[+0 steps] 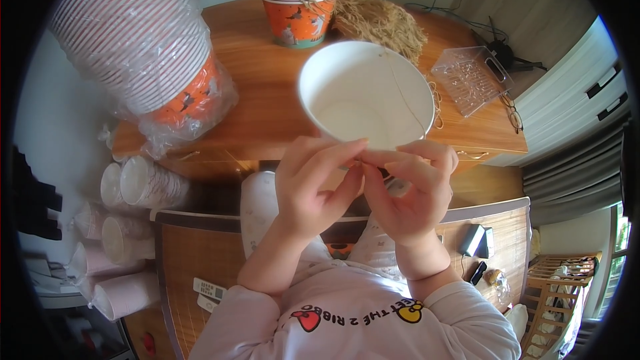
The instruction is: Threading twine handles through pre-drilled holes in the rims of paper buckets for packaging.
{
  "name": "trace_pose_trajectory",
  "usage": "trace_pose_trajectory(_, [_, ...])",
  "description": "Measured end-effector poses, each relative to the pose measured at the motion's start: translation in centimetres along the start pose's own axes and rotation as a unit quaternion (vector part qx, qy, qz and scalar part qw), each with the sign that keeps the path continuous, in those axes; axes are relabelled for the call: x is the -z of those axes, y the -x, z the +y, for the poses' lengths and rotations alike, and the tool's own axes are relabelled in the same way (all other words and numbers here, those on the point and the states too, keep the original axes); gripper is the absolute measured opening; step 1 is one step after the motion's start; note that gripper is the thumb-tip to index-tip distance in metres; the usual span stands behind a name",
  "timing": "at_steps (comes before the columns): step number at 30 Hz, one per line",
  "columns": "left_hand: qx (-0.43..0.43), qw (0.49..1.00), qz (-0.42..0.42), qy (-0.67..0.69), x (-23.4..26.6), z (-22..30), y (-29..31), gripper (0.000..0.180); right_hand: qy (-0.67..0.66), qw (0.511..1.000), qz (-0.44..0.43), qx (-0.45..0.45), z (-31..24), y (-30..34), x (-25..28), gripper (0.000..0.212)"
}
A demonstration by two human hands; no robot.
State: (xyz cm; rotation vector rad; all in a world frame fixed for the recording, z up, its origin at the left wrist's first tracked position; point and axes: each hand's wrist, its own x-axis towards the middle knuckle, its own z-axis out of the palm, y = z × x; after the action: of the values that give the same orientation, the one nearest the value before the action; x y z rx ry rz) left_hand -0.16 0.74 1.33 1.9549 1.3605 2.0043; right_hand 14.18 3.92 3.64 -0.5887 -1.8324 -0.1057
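Observation:
A large paper bucket [363,97], white inside, stands at the near edge of the wooden desk, its mouth tilted toward me. A thin tan string [399,87] runs from a spot near its far rim, across the inside, down to my right hand [417,193]. Just in front of the near rim, my left hand [303,187] and right hand meet at the fingertips. Both are closed in a pinch, thumbs against index fingers. The string goes to the right fingers; what lies between the left fingertips is too small to make out.
Nested orange-and-white buckets [300,3] stand at the back beside a bundle of tan strings [380,23]. A taller stack in clear plastic [147,47] is at the left. A clear plastic tray [470,80] and glasses [512,115] lie right. More cups [143,183] are at lower left.

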Motion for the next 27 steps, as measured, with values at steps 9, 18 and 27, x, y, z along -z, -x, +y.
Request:
trace_pose_trajectory(9, [-0.008, 0.999, 0.029, -0.04, -0.5, -0.7, -0.1, 0.034, -0.069, 0.997, -0.009, -0.046, -0.2, 1.0, 0.8, 0.042])
trace_pose_trajectory(18, [0.001, 1.0, 0.004, -0.005, -0.6, -0.5, -0.6, 0.031, -0.239, 0.965, -0.013, -0.105, 0.9, 2.4, 0.2, 0.053])
trace_pose_trajectory(27, [0.002, 0.999, 0.033, 0.005, -0.7, -0.2, -0.1, 0.032, -0.123, 0.989, 0.003, -0.079, 0.9, 2.2, 0.7, 0.044])
